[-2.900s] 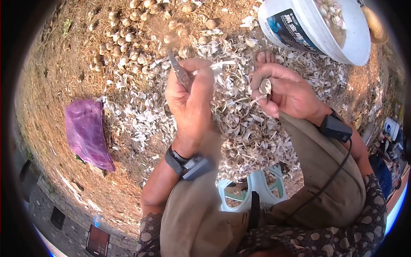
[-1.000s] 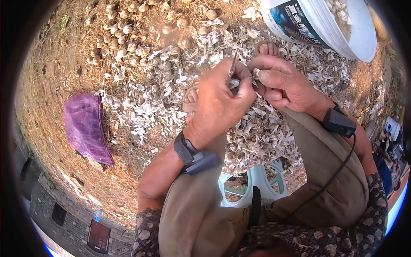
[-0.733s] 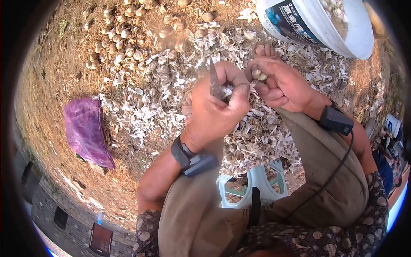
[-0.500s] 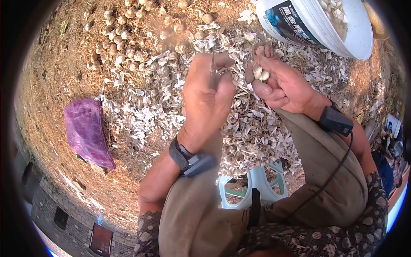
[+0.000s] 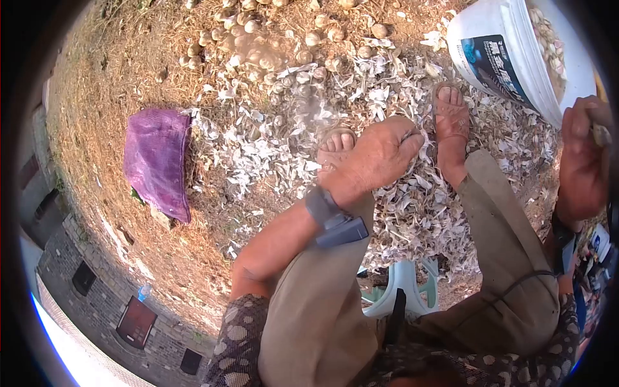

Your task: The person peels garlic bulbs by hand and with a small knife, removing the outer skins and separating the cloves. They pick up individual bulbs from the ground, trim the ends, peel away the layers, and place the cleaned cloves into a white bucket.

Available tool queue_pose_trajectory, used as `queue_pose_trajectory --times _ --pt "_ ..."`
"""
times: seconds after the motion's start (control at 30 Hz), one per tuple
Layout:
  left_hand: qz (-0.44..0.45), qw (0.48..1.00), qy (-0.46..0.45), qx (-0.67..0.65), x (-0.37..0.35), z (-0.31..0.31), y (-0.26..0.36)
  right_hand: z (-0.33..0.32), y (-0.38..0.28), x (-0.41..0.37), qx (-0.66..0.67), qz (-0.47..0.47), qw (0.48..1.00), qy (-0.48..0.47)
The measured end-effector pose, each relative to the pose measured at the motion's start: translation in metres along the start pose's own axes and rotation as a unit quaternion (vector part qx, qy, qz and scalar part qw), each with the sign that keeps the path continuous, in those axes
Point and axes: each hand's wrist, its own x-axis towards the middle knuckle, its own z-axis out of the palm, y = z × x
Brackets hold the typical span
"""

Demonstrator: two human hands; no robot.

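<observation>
My left hand (image 5: 385, 152) is closed above my left foot and the peelings, its fingers pinched on a small knife (image 5: 408, 134) of which only a thin dark bit shows. At the right edge of the view, my right hand (image 5: 580, 161) is beside the lower rim of the white bucket (image 5: 474, 29). Its fingers are curled on garlic cloves (image 5: 601, 135), partly cut off by the frame edge. Peeled cloves (image 5: 548, 48) lie inside the tilted-looking bucket, which has a dark label.
Whole garlic bulbs (image 5: 251, 26) are scattered over the straw at the top. Papery garlic skins (image 5: 419, 226) cover the ground between my feet. A purple mesh bag (image 5: 157, 161) lies at the left. Beneath me is a pale green plastic stool (image 5: 403, 284).
My right hand has moved away to the right with the garlic, over to the bucket. My left hand has shifted right and down in view. The view itself has turned somewhat.
</observation>
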Motion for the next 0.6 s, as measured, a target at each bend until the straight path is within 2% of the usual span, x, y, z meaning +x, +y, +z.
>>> queue_pose_trajectory --times 0.03,0.07,0.1,0.13,0.17,0.27,0.3,0.4,0.47,0.5,0.53,0.6 --pt "0.016 1.000 0.006 0.006 -0.001 0.002 -0.004 -0.023 -0.001 0.012 -0.071 -0.020 0.995 0.068" --pt "0.034 0.999 0.009 0.009 -0.003 0.002 -0.007 -0.035 0.006 0.016 -0.237 -0.053 0.966 0.092" --pt "0.023 1.000 0.021 0.002 -0.005 -0.002 -0.008 -0.046 0.013 0.020 -0.397 -0.077 0.906 0.127" --pt "0.014 0.999 0.032 -0.006 -0.007 -0.005 -0.010 -0.062 0.025 0.010 -0.541 -0.077 0.829 0.119" --pt "0.007 0.999 0.045 -0.014 -0.006 -0.008 -0.010 -0.061 0.029 0.007 -0.672 -0.077 0.729 0.110" --pt "-0.125 0.981 0.127 -0.079 -0.010 -0.027 -0.013 -0.030 0.022 -0.010 -0.575 -0.059 0.791 0.198" --pt "-0.145 0.976 0.148 -0.068 -0.010 -0.037 -0.027 -0.029 0.024 -0.014 -0.526 -0.095 0.820 0.204" --pt "-0.146 0.952 0.268 0.023 -0.022 -0.063 -0.067 -0.032 0.044 -0.008 -0.347 -0.263 0.887 0.157" --pt "-0.185 0.926 0.330 0.022 -0.033 -0.082 -0.092 -0.002 0.044 -0.004 -0.321 -0.257 0.903 0.126" --pt "-0.207 0.911 0.345 0.090 -0.039 -0.094 -0.102 0.007 0.035 -0.011 -0.331 -0.214 0.915 0.083" --pt "-0.209 0.899 0.378 0.077 -0.043 -0.102 -0.109 0.011 0.030 -0.017 -0.340 -0.171 0.924 0.039" --pt "-0.237 0.883 0.403 0.040 -0.049 -0.120 -0.117 0.007 0.033 -0.025 -0.308 -0.169 0.934 -0.065"
